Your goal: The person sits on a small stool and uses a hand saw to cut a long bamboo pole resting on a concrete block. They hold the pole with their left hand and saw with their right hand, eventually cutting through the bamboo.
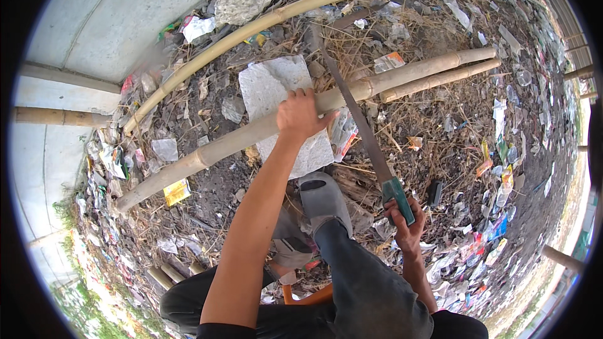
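Note:
My left hand (pixel 303 115) is wrapped over a thick bamboo pole (pixel 235 140), which rests across a pale concrete block (pixel 276 78). In my right hand (pixel 407 218) is a handsaw with a green handle (pixel 398 199). Its long dark blade (pixel 361 124) slants up and away to the left and crosses the pole just right of my left hand. Whether the teeth have cut into the bamboo I cannot tell. A thinner bamboo piece (pixel 440 80) lies alongside the pole's right end. My grey shoe (pixel 325 198) stands close to the block.
A long curved bamboo pole (pixel 301 5) spans the far side, near a rough stone (pixel 245 4). Plastic scraps, wrappers and dry straw cover the dark ground. A grey wall (pixel 94 19) rises at the left. Cut bamboo ends (pixel 171 272) lie beside my left leg.

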{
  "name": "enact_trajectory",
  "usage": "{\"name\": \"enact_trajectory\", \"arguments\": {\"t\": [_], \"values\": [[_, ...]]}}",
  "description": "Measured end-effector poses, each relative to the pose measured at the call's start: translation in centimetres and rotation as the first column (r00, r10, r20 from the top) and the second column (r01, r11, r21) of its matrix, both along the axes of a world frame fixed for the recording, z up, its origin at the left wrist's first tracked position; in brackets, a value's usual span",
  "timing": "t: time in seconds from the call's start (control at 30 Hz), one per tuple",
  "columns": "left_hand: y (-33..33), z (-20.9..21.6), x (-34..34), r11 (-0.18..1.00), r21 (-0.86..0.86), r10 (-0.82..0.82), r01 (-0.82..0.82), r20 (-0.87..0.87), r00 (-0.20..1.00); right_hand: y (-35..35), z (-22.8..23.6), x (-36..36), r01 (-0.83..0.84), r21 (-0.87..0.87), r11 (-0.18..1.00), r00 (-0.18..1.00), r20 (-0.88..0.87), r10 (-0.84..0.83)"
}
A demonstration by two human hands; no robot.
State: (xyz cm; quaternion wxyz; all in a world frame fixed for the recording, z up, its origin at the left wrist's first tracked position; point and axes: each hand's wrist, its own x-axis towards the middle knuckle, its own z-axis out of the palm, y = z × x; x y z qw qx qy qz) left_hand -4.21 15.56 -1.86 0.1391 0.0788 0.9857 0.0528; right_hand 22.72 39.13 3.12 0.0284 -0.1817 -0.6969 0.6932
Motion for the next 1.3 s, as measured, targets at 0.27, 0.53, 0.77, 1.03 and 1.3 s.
{"name": "enact_trajectory", "arguments": {"t": [0.27, 0.53, 0.77, 1.03, 1.3], "values": [[-0.1, -1.0, -0.1, 0.997, -0.002, -0.071, 0.071, -0.062, 0.996, 0.1, -0.4, 0.3, -0.159, 0.441, 0.883, 0.987, 0.062, 0.146], [-0.1, -0.7, 0.0, 0.999, 0.004, -0.044, 0.044, -0.053, 0.998, -0.8, 2.3, -0.4, -0.184, 0.405, 0.896, 0.982, 0.117, 0.149], [-0.8, -1.2, 0.0, 0.996, 0.052, -0.067, 0.071, -0.069, 0.995, -1.4, 3.3, -0.8, -0.164, 0.426, 0.890, 0.961, 0.272, 0.047], [-0.6, -0.8, 0.0, 0.996, 0.048, -0.071, 0.073, -0.037, 0.997, -2.0, 3.9, -1.2, -0.151, 0.421, 0.894, 0.958, 0.285, 0.028], [-0.8, -2.8, 0.2, 0.990, -0.012, -0.143, 0.143, -0.167, 0.976, -2.8, 3.5, -2.3, -0.101, 0.420, 0.902, 0.981, 0.191, 0.020]]}}
